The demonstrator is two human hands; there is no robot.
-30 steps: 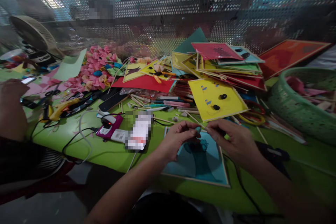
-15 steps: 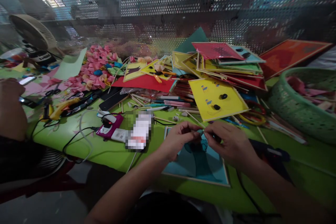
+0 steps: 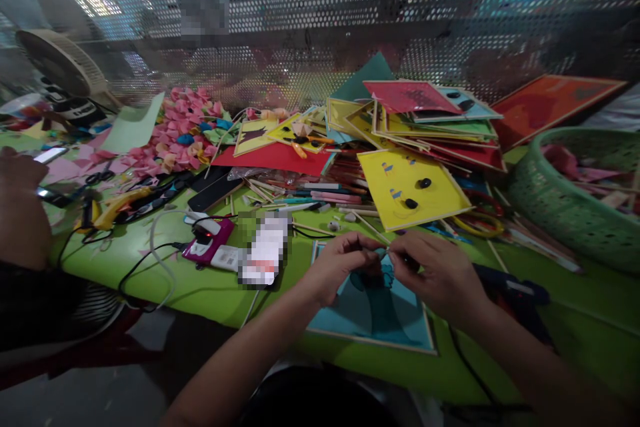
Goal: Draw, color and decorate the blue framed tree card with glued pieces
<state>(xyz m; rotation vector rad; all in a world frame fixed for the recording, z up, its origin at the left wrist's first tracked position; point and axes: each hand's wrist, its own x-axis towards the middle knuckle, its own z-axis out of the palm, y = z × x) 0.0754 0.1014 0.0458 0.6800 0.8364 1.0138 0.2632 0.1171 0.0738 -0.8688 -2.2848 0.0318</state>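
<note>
Both my hands meet above a blue picture panel (image 3: pixel 345 313) edged with thin pale strips, which lies at the table's front edge. My left hand (image 3: pixel 347 263) is closed in a pinch, thumb against fingers, on a small bluish-green piece (image 3: pixel 381 253), perhaps paper. Opposite it, my right hand (image 3: pixel 430 270) pinches too, its fingertips close to the same piece; what they hold is too small to make out. A darker blue tree-like shape (image 3: pixel 385 310) shows on the panel below. Beside my right forearm lies a dark glue gun (image 3: pixel 515 290) with a cord.
A yellow panel (image 3: pixel 410 183) with black pieces leans before a stack of framed panels (image 3: pixel 435 130). At right stands a green basket (image 3: pixel 565 193). A phone (image 3: pixel 265 250) and purple power strip (image 3: pixel 210 243) lie left. Another person's arm (image 3: pixel 23 207) rests at far left.
My hands stay pinched together over the blue panel, with only slight finger movement around the small piece. The whole view has shifted very slightly.
</note>
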